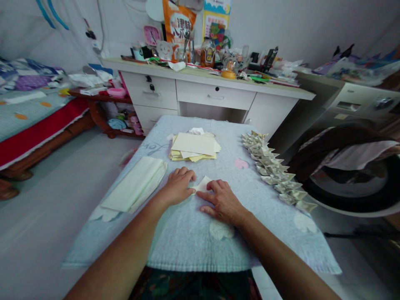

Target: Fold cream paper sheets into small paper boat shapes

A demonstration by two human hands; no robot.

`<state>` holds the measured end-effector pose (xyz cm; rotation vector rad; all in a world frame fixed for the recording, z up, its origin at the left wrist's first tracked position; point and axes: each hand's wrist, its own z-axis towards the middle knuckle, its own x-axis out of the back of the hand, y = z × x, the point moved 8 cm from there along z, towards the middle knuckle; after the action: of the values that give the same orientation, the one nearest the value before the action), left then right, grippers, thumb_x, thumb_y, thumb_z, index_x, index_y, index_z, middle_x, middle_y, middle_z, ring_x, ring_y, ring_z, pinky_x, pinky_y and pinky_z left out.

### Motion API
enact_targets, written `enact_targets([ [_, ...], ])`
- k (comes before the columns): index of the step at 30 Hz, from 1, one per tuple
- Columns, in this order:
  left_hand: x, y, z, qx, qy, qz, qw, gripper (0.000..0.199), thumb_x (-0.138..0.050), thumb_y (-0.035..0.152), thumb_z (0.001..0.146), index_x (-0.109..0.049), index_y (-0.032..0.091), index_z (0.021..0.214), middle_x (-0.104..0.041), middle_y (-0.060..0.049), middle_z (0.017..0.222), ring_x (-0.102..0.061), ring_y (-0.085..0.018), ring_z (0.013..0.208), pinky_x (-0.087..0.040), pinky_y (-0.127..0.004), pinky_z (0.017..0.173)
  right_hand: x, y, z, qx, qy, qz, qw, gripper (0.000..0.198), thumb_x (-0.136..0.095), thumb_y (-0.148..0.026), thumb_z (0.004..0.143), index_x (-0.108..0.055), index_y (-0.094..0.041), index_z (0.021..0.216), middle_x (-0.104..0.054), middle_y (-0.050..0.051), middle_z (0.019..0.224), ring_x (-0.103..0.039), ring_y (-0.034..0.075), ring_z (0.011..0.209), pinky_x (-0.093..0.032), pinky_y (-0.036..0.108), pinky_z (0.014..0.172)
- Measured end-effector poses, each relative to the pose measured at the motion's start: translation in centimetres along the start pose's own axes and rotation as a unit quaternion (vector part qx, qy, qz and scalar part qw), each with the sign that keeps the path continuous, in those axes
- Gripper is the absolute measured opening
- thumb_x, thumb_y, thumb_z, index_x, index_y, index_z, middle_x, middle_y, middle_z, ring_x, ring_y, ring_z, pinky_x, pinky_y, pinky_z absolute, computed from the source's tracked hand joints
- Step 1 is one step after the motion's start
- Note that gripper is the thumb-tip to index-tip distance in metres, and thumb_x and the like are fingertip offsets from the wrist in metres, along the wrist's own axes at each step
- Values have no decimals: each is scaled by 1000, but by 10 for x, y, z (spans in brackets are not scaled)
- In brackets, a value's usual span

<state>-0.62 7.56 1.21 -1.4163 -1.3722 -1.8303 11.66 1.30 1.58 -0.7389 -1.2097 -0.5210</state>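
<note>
A small piece of folded white paper (203, 183) lies on the cloth-covered table between my hands. My left hand (180, 186) pins its left corner with the thumb, the other fingers curled above the cloth. From the right, my right hand (223, 201) presses on the paper with its bent fingers, while the thumb rests lower on the cloth. Part of the paper is hidden under the right fingers. Just beyond the hands sits a stack of cream and yellow paper sheets (194, 143). Left of my left hand lies a pile of long, pale folded paper (134, 183).
Rows of folded paper pieces with pointed ends (275, 168) run along the table's right side. A crumpled white scrap (196, 131) sits behind the stack. Beyond stands a white desk (215, 89) with a cluttered top; a washing machine (353, 100) stands at right, a bed (34, 112) at left.
</note>
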Motion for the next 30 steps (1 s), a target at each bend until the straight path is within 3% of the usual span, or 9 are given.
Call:
enact_targets([
  [5, -6, -4, 1, 0, -32, -20, 999, 25, -62, 34, 72, -55, 25, 95, -47, -2, 109, -42, -24, 110, -33, -38, 95, 0, 0, 0, -2, -2, 9, 1000, 53, -46, -60, 88, -56, -30, 131, -51, 11, 109, -42, 25, 96, -33, 42, 87],
  [12, -11, -9, 3, -7, -45, -8, 999, 24, -63, 35, 71, -55, 27, 92, -47, -1, 109, -40, -25, 111, -33, -37, 93, 5, 0, -5, 12, -17, 18, 1000, 55, -44, -58, 90, -55, -25, 131, -51, 13, 114, -45, 26, 101, -35, 43, 91],
  [17, -9, -4, 2, -8, -48, -26, 998, 31, -63, 27, 70, -54, 29, 100, -46, -1, 110, -41, -24, 110, -32, -37, 94, 8, -5, -8, 15, -29, 20, 999, 60, -44, -62, 88, -53, -23, 133, -51, 13, 117, -46, 26, 103, -37, 43, 93],
  [23, -10, 6, 1, -25, -79, -33, 996, 12, -59, 24, 73, -64, 29, 83, -48, 0, 110, -39, -23, 113, -28, -41, 97, 7, -4, -8, 2, -44, 14, 999, 55, -47, -56, 90, -54, -20, 130, -52, 14, 120, -46, 27, 109, -38, 43, 95],
  [30, -11, 4, 3, -31, -82, -34, 996, 11, -60, 25, 72, -66, 30, 80, -50, 0, 110, -39, -25, 113, -29, -42, 96, 14, 7, -17, -18, -32, 21, 999, 52, -52, -50, 89, -55, -18, 129, -54, 13, 120, -47, 26, 112, -38, 43, 99],
])
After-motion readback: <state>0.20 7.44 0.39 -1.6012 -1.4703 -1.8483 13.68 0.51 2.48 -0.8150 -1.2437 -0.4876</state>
